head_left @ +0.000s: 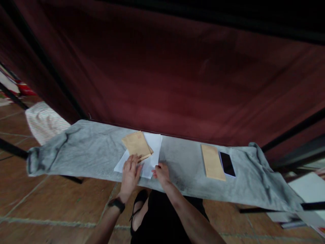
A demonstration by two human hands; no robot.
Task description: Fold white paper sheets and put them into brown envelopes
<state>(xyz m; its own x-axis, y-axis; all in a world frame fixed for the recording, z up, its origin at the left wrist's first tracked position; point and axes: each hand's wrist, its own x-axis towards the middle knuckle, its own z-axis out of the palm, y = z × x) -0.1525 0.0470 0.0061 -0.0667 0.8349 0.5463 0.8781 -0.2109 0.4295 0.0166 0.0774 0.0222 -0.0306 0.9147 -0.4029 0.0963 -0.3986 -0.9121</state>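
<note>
White paper sheets lie on the grey cloth, and several tan envelopes overlap on top of them. My left hand rests at the lower edge of the envelopes, its fingers spread a little over that edge and the paper. At the right side of the sheets, my right hand has its fingers curled together near the paper's lower right corner; whether a sheet is pinched between them is too small to tell.
Another tan envelope lies flat to the right, beside a dark-screened phone. The grey cloth covers a narrow surface before a dark red panel. A striped cloth is at the left.
</note>
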